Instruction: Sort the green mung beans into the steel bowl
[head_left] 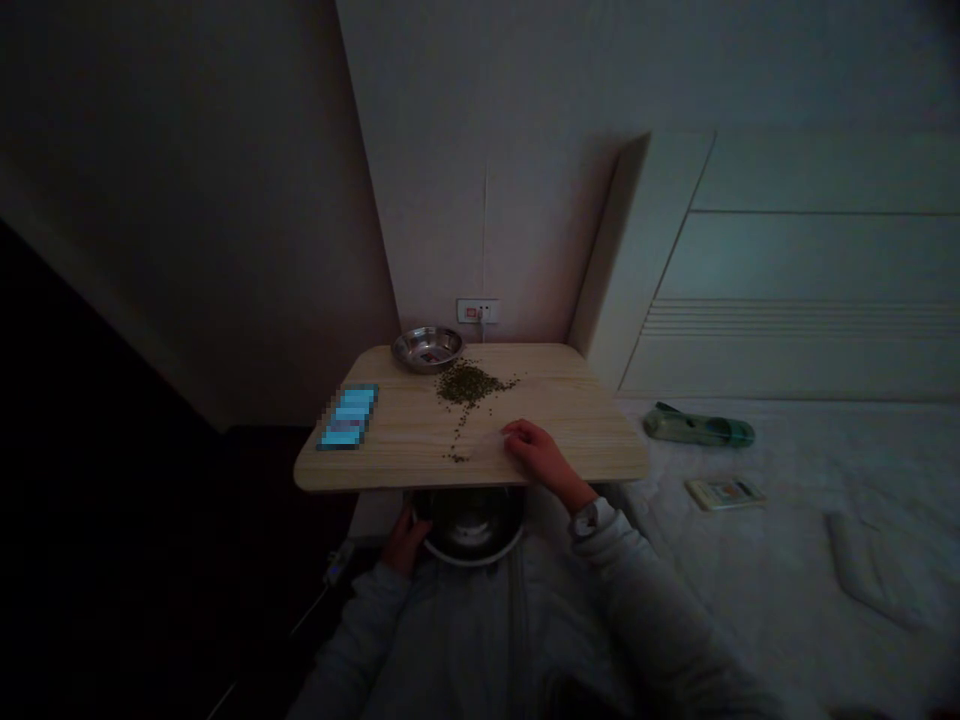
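A small wooden table (570,440) stands by the wall in a dim room. A heap of small green beans (466,384) lies on it, with a thin trail of them (457,440) running toward the front edge. My right hand (534,450) rests on the tabletop just right of that trail, fingers curled and pressed down on the wood. Below the front edge my left hand (405,540) grips the rim of a steel bowl (472,525), held under the table edge. A second steel bowl (427,347) sits at the back of the table.
A phone with a lit screen (349,416) lies on the table's left part. A wall socket (478,311) is behind the table. To the right is a bed with a green bottle (701,427), a small booklet (724,493) and a headboard (787,270).
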